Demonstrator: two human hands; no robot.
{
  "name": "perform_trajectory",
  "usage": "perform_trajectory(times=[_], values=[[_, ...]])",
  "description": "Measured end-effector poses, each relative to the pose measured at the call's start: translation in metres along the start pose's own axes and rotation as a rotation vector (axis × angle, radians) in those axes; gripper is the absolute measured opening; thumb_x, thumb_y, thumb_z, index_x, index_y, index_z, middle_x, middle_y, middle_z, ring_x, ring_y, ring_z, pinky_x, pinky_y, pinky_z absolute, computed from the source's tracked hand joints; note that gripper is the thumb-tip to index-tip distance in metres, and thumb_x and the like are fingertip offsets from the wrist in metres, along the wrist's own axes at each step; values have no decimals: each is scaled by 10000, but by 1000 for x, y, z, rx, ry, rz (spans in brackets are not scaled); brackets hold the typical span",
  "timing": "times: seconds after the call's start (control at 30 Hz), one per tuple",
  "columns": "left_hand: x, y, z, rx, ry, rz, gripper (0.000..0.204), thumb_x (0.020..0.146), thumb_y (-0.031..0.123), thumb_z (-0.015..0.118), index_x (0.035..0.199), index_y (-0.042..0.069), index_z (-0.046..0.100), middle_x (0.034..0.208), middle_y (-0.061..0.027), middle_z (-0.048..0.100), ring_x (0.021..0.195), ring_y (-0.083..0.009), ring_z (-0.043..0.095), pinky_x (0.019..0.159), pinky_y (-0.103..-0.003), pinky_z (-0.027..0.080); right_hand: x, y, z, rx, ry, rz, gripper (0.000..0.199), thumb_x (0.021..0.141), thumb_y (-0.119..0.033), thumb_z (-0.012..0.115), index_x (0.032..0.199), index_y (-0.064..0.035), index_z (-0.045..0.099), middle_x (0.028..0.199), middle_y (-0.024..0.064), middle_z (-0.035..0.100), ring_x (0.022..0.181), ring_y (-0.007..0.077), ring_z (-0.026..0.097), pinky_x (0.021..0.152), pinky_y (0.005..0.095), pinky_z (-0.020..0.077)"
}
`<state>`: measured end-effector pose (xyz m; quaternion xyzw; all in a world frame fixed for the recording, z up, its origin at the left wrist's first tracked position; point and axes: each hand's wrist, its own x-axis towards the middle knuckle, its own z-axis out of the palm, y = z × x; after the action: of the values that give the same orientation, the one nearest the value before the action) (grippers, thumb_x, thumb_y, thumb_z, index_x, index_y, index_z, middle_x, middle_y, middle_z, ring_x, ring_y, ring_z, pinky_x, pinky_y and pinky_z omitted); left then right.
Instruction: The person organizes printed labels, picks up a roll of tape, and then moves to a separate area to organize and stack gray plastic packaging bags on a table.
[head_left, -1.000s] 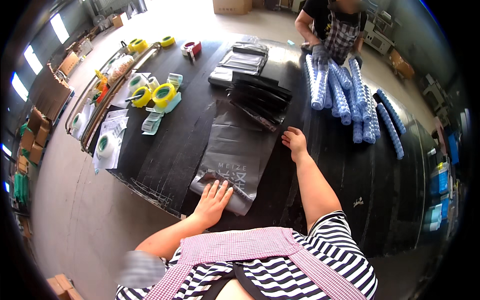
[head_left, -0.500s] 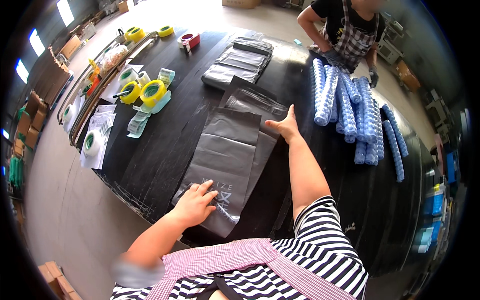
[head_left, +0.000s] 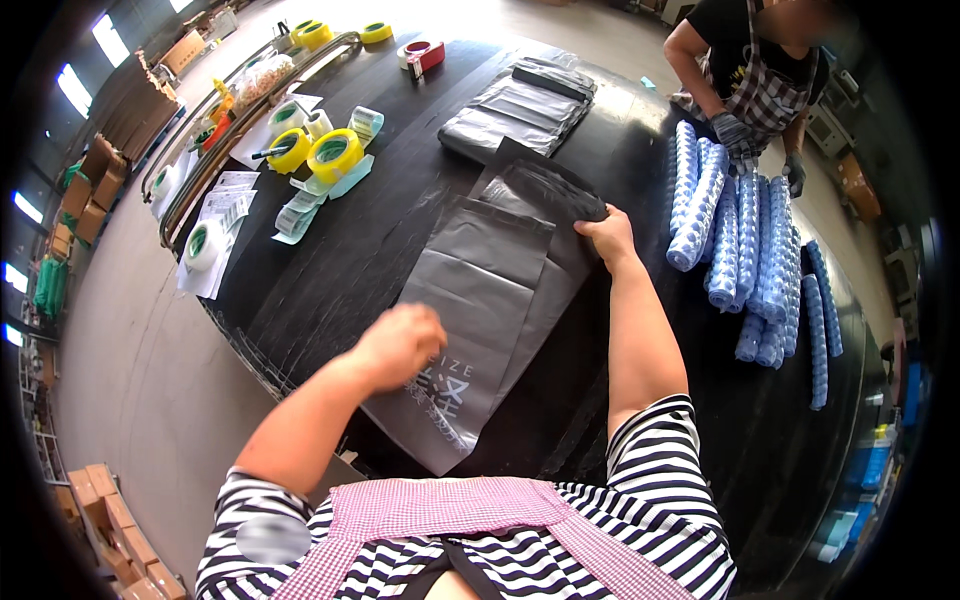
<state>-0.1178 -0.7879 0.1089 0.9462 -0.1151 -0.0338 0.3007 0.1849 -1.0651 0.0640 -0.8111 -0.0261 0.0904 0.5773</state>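
Observation:
Two dark grey plastic mailing bags overlap on the black table in front of me. The upper bag [head_left: 480,280] has pale printing near its near end. The lower bag [head_left: 560,222] sticks out beyond it at the far right. My right hand [head_left: 610,238] pinches the lower bag's far right edge, thumb on top and fingers curled around it. Over the left side of the upper bag hovers my left hand [head_left: 402,345], its fingers bent and smeared by motion; whether it holds anything is hidden.
Behind the bags lies a stack of folded grey bags [head_left: 520,105]. Rolls of blue bubble wrap [head_left: 750,245] are piled at right, beside a person in grey gloves [head_left: 735,135]. Yellow tape rolls [head_left: 335,155], labels [head_left: 300,210] and a red tape dispenser [head_left: 422,56] sit at left and back.
My left hand has lifted off the upper bag and its fingers have curled. My right hand, spread at the bag's edge before, has closed on the lower bag. The view has shifted.

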Motion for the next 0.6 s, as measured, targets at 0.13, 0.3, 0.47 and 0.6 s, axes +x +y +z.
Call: perform_trajectory(times=[0.13,0.3,0.47,0.6], values=[[82,-73,6,-139,391,-436,711,842,220,772,1427,-38,462,1368,-233,544,1231,-362,556,1055,-428,449,-23,-15,9,194,-79,-266,297,801,38,745,1091,17,682,960,49,730,871,141,652,801,261,509],[134,-79,19,-703,573,-646,714,785,68,813,1422,-13,502,1155,-125,650,985,-186,653,846,-299,540,-90,-46,28,63,48,-504,238,808,80,723,1002,-21,629,872,40,689,829,108,622,780,260,494],[106,-51,14,-1191,535,-213,279,803,-138,641,983,76,655,954,22,664,909,-104,615,806,-261,521,-171,-61,44,126,-16,-517,238,808,80,734,974,-33,606,801,31,640,792,81,592,750,254,481],[28,-73,3,-1415,395,-9,401,853,-138,577,1205,51,616,1240,-138,653,1178,-264,619,1039,-407,481,-164,-65,36,433,-29,-376,233,832,88,721,950,-85,619,838,-60,586,800,52,545,755,225,462]])
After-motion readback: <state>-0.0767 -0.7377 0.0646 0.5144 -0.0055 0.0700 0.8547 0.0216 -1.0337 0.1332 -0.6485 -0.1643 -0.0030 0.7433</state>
